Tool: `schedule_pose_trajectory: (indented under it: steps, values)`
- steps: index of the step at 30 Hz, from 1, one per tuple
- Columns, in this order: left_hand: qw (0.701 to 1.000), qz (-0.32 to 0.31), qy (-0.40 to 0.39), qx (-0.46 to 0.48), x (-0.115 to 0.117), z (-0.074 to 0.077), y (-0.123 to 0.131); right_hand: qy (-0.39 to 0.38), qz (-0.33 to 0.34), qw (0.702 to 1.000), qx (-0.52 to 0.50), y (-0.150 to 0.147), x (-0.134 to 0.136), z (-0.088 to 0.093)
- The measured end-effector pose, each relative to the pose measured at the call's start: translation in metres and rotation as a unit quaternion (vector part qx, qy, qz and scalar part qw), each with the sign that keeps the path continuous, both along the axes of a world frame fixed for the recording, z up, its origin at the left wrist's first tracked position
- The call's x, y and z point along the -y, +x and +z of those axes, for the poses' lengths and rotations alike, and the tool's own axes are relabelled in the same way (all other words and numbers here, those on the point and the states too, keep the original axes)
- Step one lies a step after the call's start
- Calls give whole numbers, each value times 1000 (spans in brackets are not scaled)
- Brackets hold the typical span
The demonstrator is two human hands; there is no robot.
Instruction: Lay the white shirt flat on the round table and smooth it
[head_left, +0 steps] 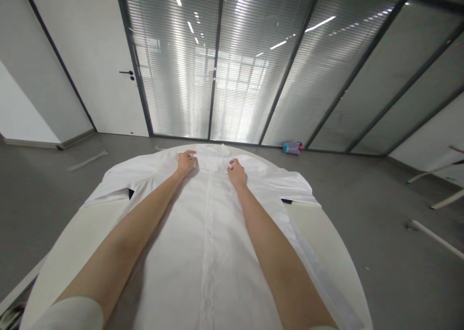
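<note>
A white button-up shirt (pixel 181 252) lies spread front-up on a round cream table, collar at the far end and short sleeves out to both sides. Both arms reach over it to the collar area. My left hand (pixel 186 162) is closed at the left of the collar, fingers bent inward on the fabric. On the collar's other side, my right hand (pixel 237 173) has curled fingers pinching the cloth near its edge. The button placket (pixel 209 231) runs down the middle between my forearms. Fingertip contact is small and partly hidden.
The table (pixel 322 233) shows its rim at both sides. Beyond it are grey floor, glass partitions with blinds and a white door (pixel 90 54). A blue and pink item (pixel 293 148) lies by the glass. Pale furniture legs (pixel 438 238) stand at right.
</note>
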State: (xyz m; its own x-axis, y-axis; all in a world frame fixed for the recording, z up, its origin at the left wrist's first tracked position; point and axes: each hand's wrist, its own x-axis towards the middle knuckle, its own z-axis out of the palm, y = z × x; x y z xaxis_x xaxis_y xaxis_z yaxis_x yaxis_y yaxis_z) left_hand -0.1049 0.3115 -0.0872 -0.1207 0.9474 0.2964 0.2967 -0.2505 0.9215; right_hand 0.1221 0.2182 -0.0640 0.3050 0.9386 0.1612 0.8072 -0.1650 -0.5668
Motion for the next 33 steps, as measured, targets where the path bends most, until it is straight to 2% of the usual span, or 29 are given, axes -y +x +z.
schedule_pose_trajectory:
  steps: [4,7,10,14,17,20,22,25,27,30,33]
  values:
    - [999,-33,-8,-29,0,1,-1,55,-12,989,135,-6,7,4]
    - [996,-61,-3,-60,1,1,-1,83,62,972,212,-11,7,2]
    - [993,-57,14,-106,2,0,1,18,145,961,233,-16,3,-3]
    - [985,-19,47,-166,10,0,6,-53,162,957,235,-16,-4,-8]
    - [954,3,110,-278,21,0,11,-52,168,948,264,-15,-8,-7]
    - [883,-35,170,-436,32,0,17,-42,173,941,286,-15,-12,-6]
    - [854,-59,149,-495,36,-2,20,-47,176,942,281,-16,-13,-6]
    - [840,-64,91,-532,41,-3,25,-38,166,943,285,-16,-11,-6]
    - [839,-55,80,-535,44,-2,28,-18,149,943,298,-17,-9,-3]
    - [834,-37,136,-533,49,0,32,14,131,945,298,-25,-6,4]
    - [829,-50,172,-530,52,1,35,28,146,953,265,-37,-4,8]
